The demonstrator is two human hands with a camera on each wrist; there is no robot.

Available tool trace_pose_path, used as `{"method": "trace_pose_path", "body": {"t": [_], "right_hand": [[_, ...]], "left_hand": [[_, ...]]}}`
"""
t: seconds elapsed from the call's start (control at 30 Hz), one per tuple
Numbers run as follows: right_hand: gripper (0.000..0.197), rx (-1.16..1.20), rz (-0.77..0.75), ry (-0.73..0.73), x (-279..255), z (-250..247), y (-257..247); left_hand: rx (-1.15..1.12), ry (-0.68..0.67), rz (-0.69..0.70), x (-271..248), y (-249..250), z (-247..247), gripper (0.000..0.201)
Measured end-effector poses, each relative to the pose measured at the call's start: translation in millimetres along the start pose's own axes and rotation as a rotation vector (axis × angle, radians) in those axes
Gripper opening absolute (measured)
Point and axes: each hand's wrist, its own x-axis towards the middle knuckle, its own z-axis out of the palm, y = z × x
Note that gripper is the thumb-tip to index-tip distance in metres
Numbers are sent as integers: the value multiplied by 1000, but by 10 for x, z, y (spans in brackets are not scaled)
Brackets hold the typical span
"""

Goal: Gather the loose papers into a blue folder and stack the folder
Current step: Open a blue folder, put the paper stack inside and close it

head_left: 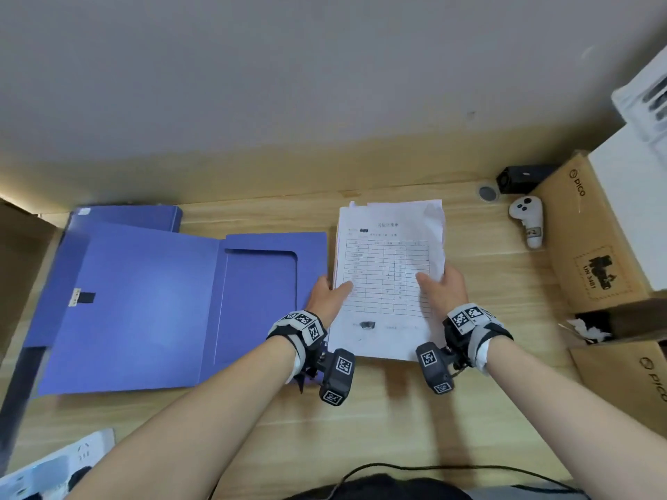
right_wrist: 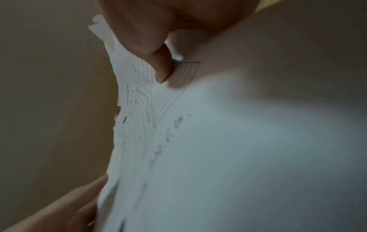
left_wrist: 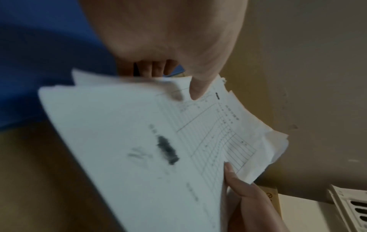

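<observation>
Head view shows both hands, left hand and right hand, pinching the papers (gathering step), which next need sliding leftward into the open blue folder.

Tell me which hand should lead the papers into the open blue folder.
Left, probably. The left hand grips the papers on the edge beside the open blue folder; the right hand holds the far edge.

- left hand: thumb on top of papers, fingers curled under left edge
- right hand: same pinch on right edge
- both forearms extended forward, bare, wrist bands on
</observation>
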Motion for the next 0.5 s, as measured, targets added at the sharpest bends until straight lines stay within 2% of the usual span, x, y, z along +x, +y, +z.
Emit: {"method": "trace_pose_path", "body": {"t": [0.07, 0.1, 0.17, 0.27, 0.3, 0.37, 0.5], "right_hand": [[37, 70, -38, -16, -72, 53, -206], [35, 101, -53, -17, -103, 98, -290], [33, 154, -68, 1, -149, 229, -424], [32, 151, -85, 22, -203, 519, -545], [30, 144, -84, 22, -210, 637, -560], [25, 130, -77, 10, -239, 902, -578], [28, 110, -57, -70, -332, 1500, -574]], "left_hand": [[-59, -19, 15, 8, -18, -99, 92], [-82, -28, 18, -6, -4, -153, 93], [-159, -31, 57, -98, 71, -291, 76], [-222, 20, 128, -229, 116, -577, 31], [-234, 34, 134, -244, 82, -697, 22], [-242, 51, 142, -298, 8, -958, 16], [-170, 136, 166, -394, -226, -1499, 22]]}}
